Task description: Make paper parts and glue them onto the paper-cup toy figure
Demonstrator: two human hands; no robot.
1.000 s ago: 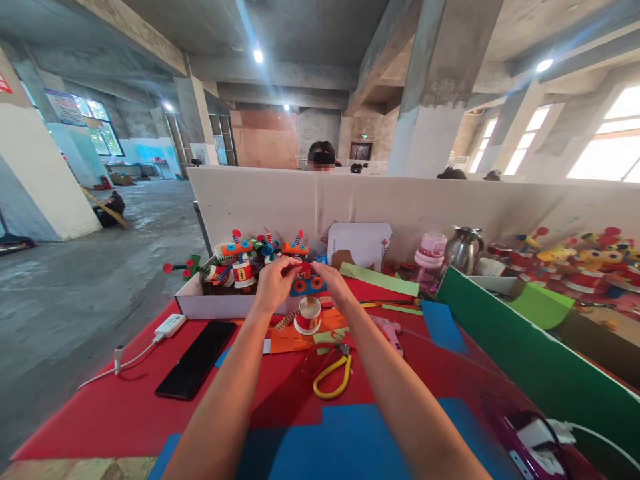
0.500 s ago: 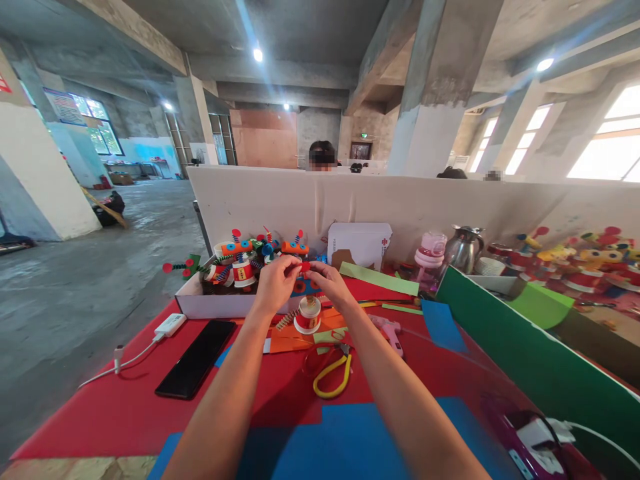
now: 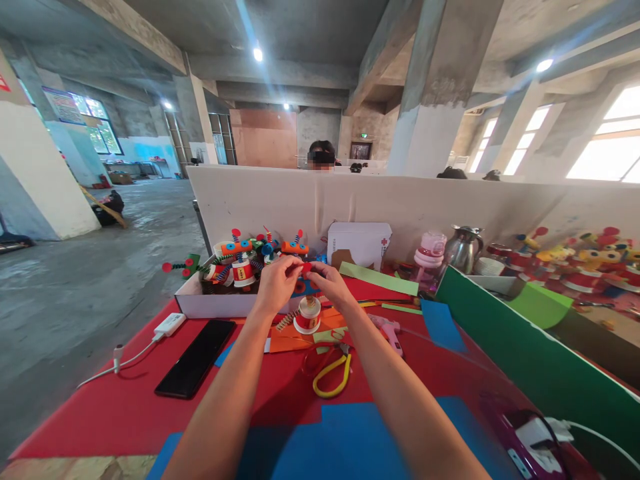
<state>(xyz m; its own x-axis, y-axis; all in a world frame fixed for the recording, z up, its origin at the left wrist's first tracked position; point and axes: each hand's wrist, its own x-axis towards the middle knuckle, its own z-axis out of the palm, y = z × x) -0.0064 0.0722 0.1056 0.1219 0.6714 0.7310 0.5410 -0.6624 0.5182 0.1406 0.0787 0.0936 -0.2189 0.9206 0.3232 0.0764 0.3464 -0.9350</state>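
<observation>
My left hand (image 3: pixel 275 283) and my right hand (image 3: pixel 331 283) meet above the red table (image 3: pixel 125 407), both pinching a small blue foam piece with red discs (image 3: pixel 304 281). It is mostly hidden behind my fingers. Just below it a red and white paper cup figure (image 3: pixel 307 316) stands on orange paper strips (image 3: pixel 290 341). Behind my hands is a white box (image 3: pixel 210 303) holding several finished cup figures (image 3: pixel 243 267) with coiled arms.
Yellow-handled scissors (image 3: pixel 333 377) lie near me, a pink glue gun (image 3: pixel 389 331) to their right. A black phone (image 3: pixel 196 358) and white charger (image 3: pixel 170 325) lie left. A green board (image 3: pixel 525 360), kettle (image 3: pixel 463 249) and more figures (image 3: pixel 590 263) stand right. A person sits behind the white partition (image 3: pixel 400 200).
My hands have drawn closer together on the blue piece, covering more of it. Nothing else on the table has moved.
</observation>
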